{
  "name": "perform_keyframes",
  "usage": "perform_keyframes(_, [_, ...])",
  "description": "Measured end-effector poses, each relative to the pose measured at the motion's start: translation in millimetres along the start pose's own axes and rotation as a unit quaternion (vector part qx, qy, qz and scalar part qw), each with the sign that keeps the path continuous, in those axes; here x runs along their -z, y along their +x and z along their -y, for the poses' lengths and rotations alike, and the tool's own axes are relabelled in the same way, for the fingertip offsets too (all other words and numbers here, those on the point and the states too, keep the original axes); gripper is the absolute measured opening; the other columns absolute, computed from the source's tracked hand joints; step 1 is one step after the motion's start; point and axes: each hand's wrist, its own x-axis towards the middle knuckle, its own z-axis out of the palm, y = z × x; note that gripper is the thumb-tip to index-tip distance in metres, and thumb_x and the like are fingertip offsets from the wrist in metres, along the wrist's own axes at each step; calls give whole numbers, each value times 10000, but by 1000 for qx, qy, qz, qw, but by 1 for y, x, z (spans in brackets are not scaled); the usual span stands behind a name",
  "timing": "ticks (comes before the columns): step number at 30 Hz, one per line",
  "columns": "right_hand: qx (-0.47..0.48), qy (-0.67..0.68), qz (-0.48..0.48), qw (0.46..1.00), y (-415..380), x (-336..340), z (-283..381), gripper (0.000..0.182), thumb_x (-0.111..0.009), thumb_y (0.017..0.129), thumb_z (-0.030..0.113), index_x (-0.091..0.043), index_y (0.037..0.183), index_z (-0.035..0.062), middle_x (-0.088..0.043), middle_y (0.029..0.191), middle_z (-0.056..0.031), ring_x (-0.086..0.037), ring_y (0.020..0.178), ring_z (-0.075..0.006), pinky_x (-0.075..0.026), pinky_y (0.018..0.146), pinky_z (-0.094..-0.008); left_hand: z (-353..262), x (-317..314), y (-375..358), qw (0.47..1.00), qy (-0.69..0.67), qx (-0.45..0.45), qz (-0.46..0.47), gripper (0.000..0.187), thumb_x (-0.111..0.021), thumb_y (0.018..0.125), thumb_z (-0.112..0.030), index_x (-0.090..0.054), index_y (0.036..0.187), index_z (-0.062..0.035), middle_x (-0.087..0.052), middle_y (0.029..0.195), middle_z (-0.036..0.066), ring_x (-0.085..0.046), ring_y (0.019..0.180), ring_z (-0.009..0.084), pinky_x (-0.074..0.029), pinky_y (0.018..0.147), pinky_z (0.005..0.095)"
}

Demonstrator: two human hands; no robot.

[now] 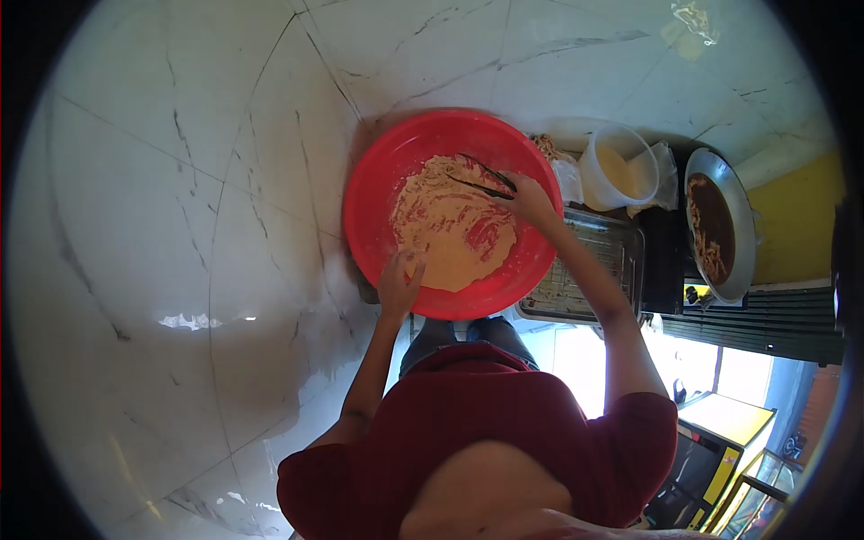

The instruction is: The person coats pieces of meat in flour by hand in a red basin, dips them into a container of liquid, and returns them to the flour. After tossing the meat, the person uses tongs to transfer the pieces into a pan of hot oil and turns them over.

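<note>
A large red basin [369, 193] holds pale tan flour [459, 256], smeared thin in places so the red bottom shows through. My right hand [529, 200] is closed around dark tongs [486, 175] at the basin's right side. The tongs' two arms are spread apart and point left over the flour. At the near left rim, my left hand [399, 283] reaches inside with thumb and fingers apart, fingertips right at the flour's edge. Nothing shows in that hand.
Right of the basin is a metal tray with a wire rack [594, 256]. Behind it stands a translucent tub [594, 171] with pale yellow contents. Farther right sits a wide pan [742, 216] with brown liquid and fried pieces. Marbled tile walls [225, 180] rise behind and left.
</note>
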Motion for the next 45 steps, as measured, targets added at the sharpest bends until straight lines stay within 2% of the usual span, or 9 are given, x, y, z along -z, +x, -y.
perform_keyframes(10, [5, -161, 157, 974, 91, -35, -8, 562, -768, 706, 299, -574, 1196, 104, -656, 1017, -139, -618, 990, -329, -506, 818, -462, -1, -3, -1, 1000, 2, -9, 10, 234, -634, 890, -268, -655, 916, -36, -668, 877, 89, -663, 797, 224, -504, 697, 319])
perform_keyframes(13, [29, -175, 131, 975, 95, -48, -17, 485, -755, 718, 291, -609, 1151, 129, -674, 950, -132, -635, 937, -333, -514, 794, -460, -2, -3, 1, 999, -4, 11, 36, 239, -628, 892, -274, -659, 907, -38, -672, 872, 87, -664, 793, 223, -504, 694, 320])
perform_keyframes(18, [14, -105, 116, 988, 82, -52, -24, 411, -736, 741, 272, -643, 1106, 107, -679, 906, -157, -642, 873, -351, -517, 771, -452, -1, -3, 0, 999, -8, 11, 33, 264, -619, 895, -302, -665, 916, -42, -675, 868, 84, -665, 795, 224, -505, 696, 324])
perform_keyframes(25, [10, 53, -46, 997, 47, -27, -6, 429, -735, 769, 226, -626, 1144, 49, -679, 918, -173, -666, 847, -323, -526, 753, -389, -4, -1, 2, 999, 2, 16, 39, 281, -608, 900, -326, -669, 913, -52, -678, 854, 78, -668, 788, 221, -508, 692, 328])
perform_keyframes(31, [36, 4, 35, 999, 4, -21, 11, 438, -742, 786, 212, -611, 1149, 7, -675, 908, -193, -684, 816, -282, -527, 734, -353, -3, -2, 2, 998, 16, 33, 55, 260, -597, 898, -322, -664, 918, -71, -675, 872, 68, -664, 783, 226, -508, 690, 342])
perform_keyframes(34, [-15, 91, -13, 996, -8, -14, 16, 424, -748, 790, 212, -619, 1130, -5, -674, 895, -197, -684, 790, -277, -529, 713, -349, -6, -1, 1, 997, 6, 53, 63, 273, -592, 901, -330, -667, 917, -68, -679, 868, 71, -667, 778, 222, -509, 688, 339])
perform_keyframes(37, [-8, 88, 27, 996, -23, -1, 28, 390, -735, 792, 228, -631, 1104, 20, -673, 843, -172, -674, 748, -284, -525, 686, -359, -8, -2, 2, 996, 20, 66, 64, 290, -584, 906, -342, -673, 917, -66, -683, 861, 71, -668, 776, 219, -508, 685, 332])
perform_keyframes(43, [-58, 226, 7, 972, -51, 26, 29, 389, -756, 803, 209, -643, 1111, 1, -697, 893, -106, -639, 790, -139, -508, 739, -311, -10, -2, 2, 992, 50, 83, 76, 319, -566, 917, -360, -681, 947, -65, -688, 865, 76, -672, 776, 221, -507, 689, 334])
perform_keyframes(45, [-79, 260, 5, 962, -61, 42, 34, 393, -757, 805, 203, -645, 1127, 9, -699, 926, -95, -636, 826, -134, -501, 778, -304, -9, -3, 3, 992, 54, 93, 69, 330, -560, 921, -368, -682, 960, -64, -690, 874, 85, -672, 782, 220, -505, 696, 334])
